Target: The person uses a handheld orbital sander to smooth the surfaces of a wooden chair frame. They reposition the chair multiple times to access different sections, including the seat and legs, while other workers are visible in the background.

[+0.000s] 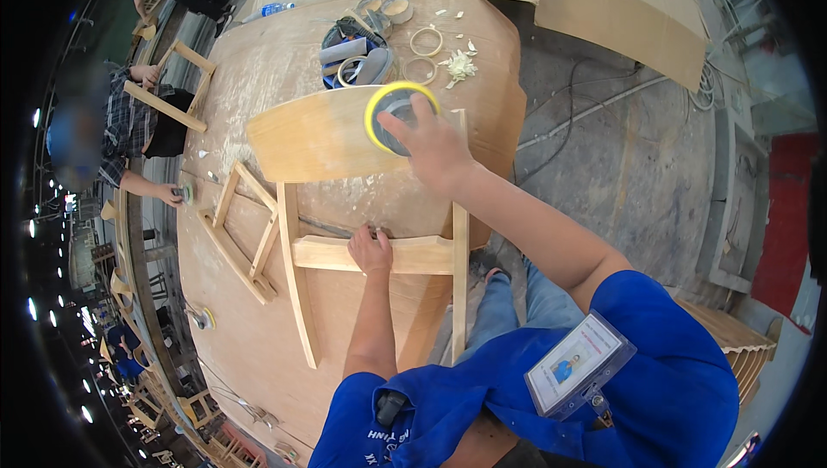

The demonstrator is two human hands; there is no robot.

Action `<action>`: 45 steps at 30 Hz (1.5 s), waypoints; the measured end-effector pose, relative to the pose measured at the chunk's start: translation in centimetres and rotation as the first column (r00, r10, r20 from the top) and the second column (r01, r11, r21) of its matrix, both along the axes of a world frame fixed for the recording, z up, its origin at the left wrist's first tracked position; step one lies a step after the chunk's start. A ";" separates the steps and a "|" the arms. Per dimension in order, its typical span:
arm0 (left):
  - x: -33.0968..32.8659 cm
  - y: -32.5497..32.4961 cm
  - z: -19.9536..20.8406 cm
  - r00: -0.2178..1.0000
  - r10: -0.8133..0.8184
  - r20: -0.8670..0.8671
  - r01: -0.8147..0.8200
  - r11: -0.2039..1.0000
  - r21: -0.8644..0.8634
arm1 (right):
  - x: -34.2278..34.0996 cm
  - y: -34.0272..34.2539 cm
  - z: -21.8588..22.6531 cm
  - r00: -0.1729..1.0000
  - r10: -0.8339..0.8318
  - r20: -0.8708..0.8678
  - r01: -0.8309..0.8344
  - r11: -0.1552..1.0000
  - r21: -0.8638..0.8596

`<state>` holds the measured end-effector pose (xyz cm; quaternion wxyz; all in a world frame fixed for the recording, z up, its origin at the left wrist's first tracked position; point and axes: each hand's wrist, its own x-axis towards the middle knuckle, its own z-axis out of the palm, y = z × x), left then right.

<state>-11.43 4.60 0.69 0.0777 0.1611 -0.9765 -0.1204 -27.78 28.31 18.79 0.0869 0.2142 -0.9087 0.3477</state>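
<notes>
A wooden chair frame lies on the work table in front of me, with a broad curved panel at its far end. Two long legs run toward me, joined by a crosswise rail. My left hand is closed over this rail, its fingers curled across the far edge. Over the right part of the panel, my right hand grips a round sanding pad with a yellow rim and dark grey middle. Its fingers reach over the pad; the palm side is hidden.
A smaller wooden frame lies to the left. Beyond the panel are a blue-and-black bag, tape rolls and pale shavings. At left, a person holds another frame and a small round tool. Cardboard sits at far right.
</notes>
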 end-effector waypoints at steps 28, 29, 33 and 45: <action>0.0 -0.1 -0.1 1.000 -0.006 0.013 0.006 1.000 -0.020 | 2.1 2.4 -1.8 0.987 0.078 0.143 -0.074 0.997 -0.035; 0.0 -0.1 -0.1 1.000 -0.011 0.010 0.012 1.000 -0.022 | 2.3 2.5 -1.8 0.991 0.109 0.078 -0.103 0.992 -0.075; -0.1 -0.2 -0.2 0.997 0.026 0.078 -0.024 0.999 -0.031 | 1.6 2.2 -1.8 0.996 0.083 0.025 -0.081 0.995 -0.066; -0.1 -0.2 0.0 0.995 0.024 0.102 -0.024 1.000 -0.002 | 1.3 2.7 -2.1 0.999 0.050 -0.003 -0.050 0.977 -0.206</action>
